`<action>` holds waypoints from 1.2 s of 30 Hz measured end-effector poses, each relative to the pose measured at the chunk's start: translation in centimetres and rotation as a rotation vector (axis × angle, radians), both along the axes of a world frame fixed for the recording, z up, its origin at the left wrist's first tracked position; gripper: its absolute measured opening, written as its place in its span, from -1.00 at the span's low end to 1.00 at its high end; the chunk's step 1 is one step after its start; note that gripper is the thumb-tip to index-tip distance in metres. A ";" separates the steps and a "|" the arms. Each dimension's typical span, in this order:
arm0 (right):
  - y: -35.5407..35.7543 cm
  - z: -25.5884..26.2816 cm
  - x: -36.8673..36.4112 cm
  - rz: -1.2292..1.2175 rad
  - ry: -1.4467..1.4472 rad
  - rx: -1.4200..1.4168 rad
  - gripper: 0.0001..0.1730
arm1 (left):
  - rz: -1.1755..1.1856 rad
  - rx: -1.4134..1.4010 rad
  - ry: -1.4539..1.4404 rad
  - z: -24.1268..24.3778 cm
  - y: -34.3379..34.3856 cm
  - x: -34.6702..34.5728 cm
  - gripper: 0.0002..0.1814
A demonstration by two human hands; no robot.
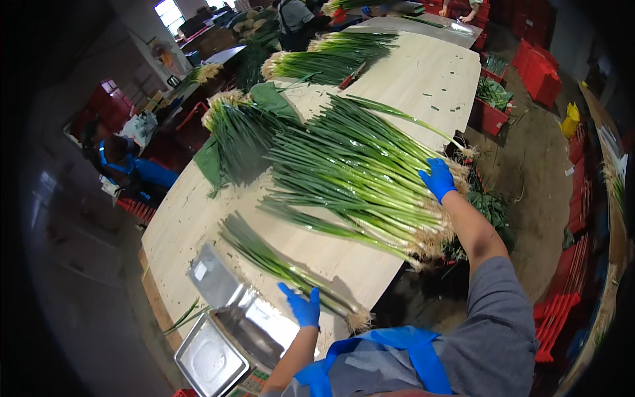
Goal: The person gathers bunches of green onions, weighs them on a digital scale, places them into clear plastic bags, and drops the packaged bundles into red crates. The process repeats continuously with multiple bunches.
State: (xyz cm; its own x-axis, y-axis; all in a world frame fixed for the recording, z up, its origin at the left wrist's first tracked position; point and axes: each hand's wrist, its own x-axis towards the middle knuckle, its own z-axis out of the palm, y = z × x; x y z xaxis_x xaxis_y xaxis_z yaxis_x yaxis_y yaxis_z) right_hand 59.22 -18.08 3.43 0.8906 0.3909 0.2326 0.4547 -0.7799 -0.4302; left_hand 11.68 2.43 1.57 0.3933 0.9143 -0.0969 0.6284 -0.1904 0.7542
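A broad spread of long green onions with roots (347, 173) lies across the wooden table (208, 218). My right hand (439, 178), in a blue glove, rests with spread fingers on its pale stalks near the roots. A smaller bundle of green onions (283, 263) lies nearer me, its roots toward the table's near edge. Beside that bundle my left hand (302, 303), also gloved in blue, has thumb and fingers apart; whether it touches the stalks I cannot tell. Just left of this hand stands a scale with a metal tray (211, 355) and a shiny metal plate (213, 278).
More onion piles (238, 129) lie farther along the table, near a red-handled knife (352, 76). Red crates (488, 116) with green leaves stand right of it. A person in a blue apron (134, 168) is at the left; others work at the far end.
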 end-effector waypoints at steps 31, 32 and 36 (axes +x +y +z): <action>10.0 -6.6 20.2 0.077 0.235 -0.130 -0.38 | -0.418 0.378 0.220 -3.9 2.5 7.5 -0.36; 9.9 -8.6 20.5 0.182 0.265 0.078 -0.38 | -0.425 0.386 0.220 -3.8 2.6 7.6 -0.36; 11.2 -8.9 17.5 0.303 0.473 0.298 -0.36 | -0.400 0.399 0.240 -3.5 2.1 7.1 -0.36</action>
